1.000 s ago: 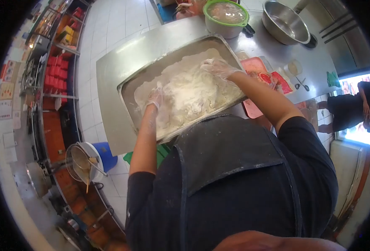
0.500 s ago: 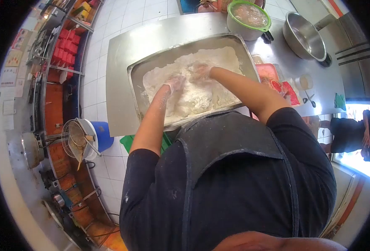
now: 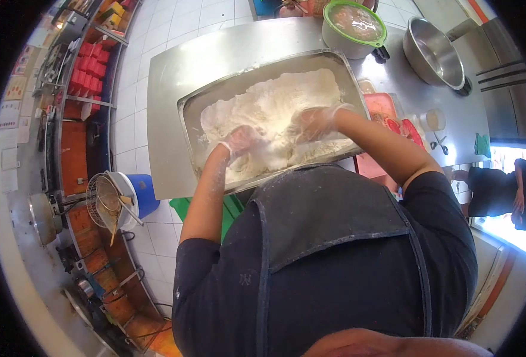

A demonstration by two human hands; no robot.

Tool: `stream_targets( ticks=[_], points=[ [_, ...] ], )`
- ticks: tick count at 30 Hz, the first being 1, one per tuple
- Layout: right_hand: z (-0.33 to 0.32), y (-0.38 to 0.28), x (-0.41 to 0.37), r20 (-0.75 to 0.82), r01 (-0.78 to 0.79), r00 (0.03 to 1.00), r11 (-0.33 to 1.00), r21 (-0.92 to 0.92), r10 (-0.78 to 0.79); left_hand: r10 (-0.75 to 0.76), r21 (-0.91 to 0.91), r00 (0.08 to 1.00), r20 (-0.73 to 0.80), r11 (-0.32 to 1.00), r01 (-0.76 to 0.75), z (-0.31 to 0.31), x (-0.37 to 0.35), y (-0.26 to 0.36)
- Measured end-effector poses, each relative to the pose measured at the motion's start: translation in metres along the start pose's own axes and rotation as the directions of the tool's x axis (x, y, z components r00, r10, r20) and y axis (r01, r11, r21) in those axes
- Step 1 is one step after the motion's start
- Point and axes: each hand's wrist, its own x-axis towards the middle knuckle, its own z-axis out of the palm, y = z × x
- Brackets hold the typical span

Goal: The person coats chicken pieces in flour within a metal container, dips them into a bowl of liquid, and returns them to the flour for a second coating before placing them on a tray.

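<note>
A large metal tray holds a thick bed of white flour, heaped toward its far side. My left hand, in a clear plastic glove, is down in the flour at the near left of the tray. To its right, my right hand, gloved the same way, sits with bent fingers at the edge of the heap. Flour between the two hands looks blurred, as if stirred up. Fingertips on both sides are smeared or hidden by flour, so I cannot make out anything held in them.
Right of the tray stand a lidded pot, a steel bowl, a red tray and scissors. A blue bucket with strainers is on the left, near shelves with red boxes. Another person stands at far right.
Both hands have come nearer my body from the middle of the flour. My right hand has also shifted right, leaving more of the heap in view.
</note>
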Motion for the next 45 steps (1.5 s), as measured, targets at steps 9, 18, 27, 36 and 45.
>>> stream_targets(
  ticks=[9, 18, 27, 36, 45],
  points=[
    [-0.025, 0.081, 0.046, -0.418, -0.126, 0.892, 0.982, 0.142, 0.175, 0.332, 0.881, 0.942, -0.056, 0.46, -0.11, 0.014, 0.067, -0.053],
    [-0.001, 0.04, 0.074, -0.343, -0.264, 0.906, 0.965, 0.005, 0.249, 0.09, 0.444, 0.965, -0.247, 0.895, 0.03, 0.022, 0.148, -0.054],
    [0.02, 0.095, 0.121, -0.069, -0.021, 0.998, 0.932, -0.361, -0.004, 0.026, 0.2, 0.999, -0.018, 0.98, -0.022, 0.023, 0.146, -0.064],
    [0.016, 0.103, 0.09, -0.112, -0.079, 0.991, 0.991, -0.11, 0.067, -0.06, 0.148, 0.994, 0.092, 0.988, 0.046, 0.035, 0.114, -0.048],
    [0.023, 0.054, -0.01, -0.389, -0.057, 0.92, 0.998, -0.027, 0.042, 0.177, 0.529, 0.984, -0.006, 0.836, -0.147, 0.046, 0.027, -0.021]
  ],
)
